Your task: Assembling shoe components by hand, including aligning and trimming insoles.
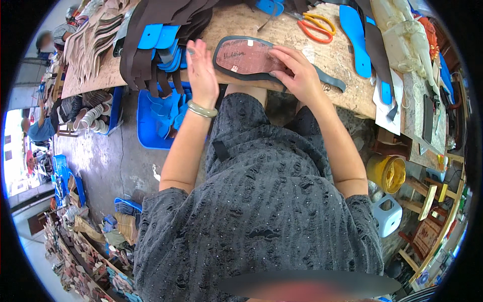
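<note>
A pinkish-brown, see-through sole-shaped template (246, 54) with handwriting lies on a dark grey strip of sheet material (329, 79), which shows around its outline and trails off to the right. My right hand (298, 75) grips the template near its narrower end, thumb at the near edge and fingers over the top. Off the table's front edge, my left hand (202, 73) is raised with fingers stretched out, holding nothing; a pale bangle (202, 110) circles that wrist. Beside it hangs a stack of dark brown strips (136, 63) with blue sole-shaped pieces (168, 38).
Orange- and yellow-handled scissors (317, 27) lie on the wooden table (297, 95) beyond my right hand. A blue insole shape (355, 43) is farther right. Beige strips (95, 45) pile at the left. Below the table stands a blue bin (146, 128) of offcuts.
</note>
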Motion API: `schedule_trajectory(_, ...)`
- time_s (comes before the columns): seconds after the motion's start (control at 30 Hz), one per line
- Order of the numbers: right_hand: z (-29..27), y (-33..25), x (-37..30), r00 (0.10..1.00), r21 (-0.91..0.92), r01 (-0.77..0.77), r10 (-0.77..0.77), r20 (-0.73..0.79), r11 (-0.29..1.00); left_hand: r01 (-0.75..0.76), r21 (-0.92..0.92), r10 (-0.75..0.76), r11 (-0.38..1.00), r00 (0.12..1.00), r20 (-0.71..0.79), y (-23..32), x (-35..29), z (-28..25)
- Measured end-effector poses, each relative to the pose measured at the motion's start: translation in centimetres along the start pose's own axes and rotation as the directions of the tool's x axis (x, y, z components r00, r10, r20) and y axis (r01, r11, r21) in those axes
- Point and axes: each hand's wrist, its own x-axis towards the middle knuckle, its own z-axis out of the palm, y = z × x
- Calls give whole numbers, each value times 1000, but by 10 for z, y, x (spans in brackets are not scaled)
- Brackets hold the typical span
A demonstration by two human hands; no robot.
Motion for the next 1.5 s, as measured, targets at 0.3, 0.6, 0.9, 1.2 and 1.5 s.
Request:
schedule_trajectory(0.3, 5, 10, 0, 979, -124, 143, -159, -131, 982, 214, -317, -244, 924, 968, -56, 4, -6, 46)
schedule_trajectory(0.6, -2, -16, 3, 912, 60, 90, -57, -407, 994, 390, -466, -179, 794, 883, 435, 3, -34, 100)
schedule_trajectory(0.9, -16, -20, -9, 833, -125, 111, -161, -529, 986, 354, -362, -195, 862, 892, 408, 8, -43, 126)
schedule_trajectory(1.2, -88, 9, 34, 954, 780, -292, 222, 199, 554, 392, -210, -243, 896, 828, 506, 32, -15, 143)
schedule_trajectory(1.5, -85, -18, 35, 932, 751, -146, 344, -114, 644, 154, -60, -100, 986, 845, 525, 43, -4, 149)
